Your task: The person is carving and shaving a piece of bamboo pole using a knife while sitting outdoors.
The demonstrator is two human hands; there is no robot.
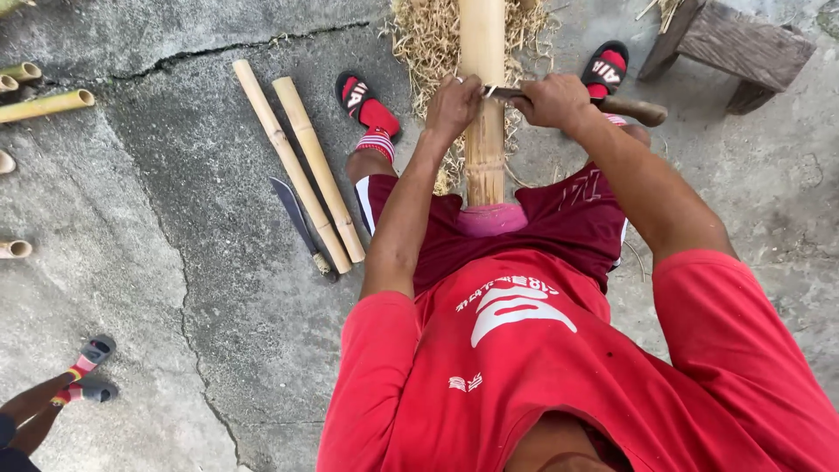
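My left hand and right hand gripped the knife across the bamboo pole. I judged the blade, just beside my left fingers, could slip and cut them.

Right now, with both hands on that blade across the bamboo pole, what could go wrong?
1. The left hand grips the blade at its bare end, so a slip could cut the fingers.
2. The bamboo pole rests against the lap, so a jerk of the right hand could bring the blade toward the body.
3. A machete lies loose near the left foot.
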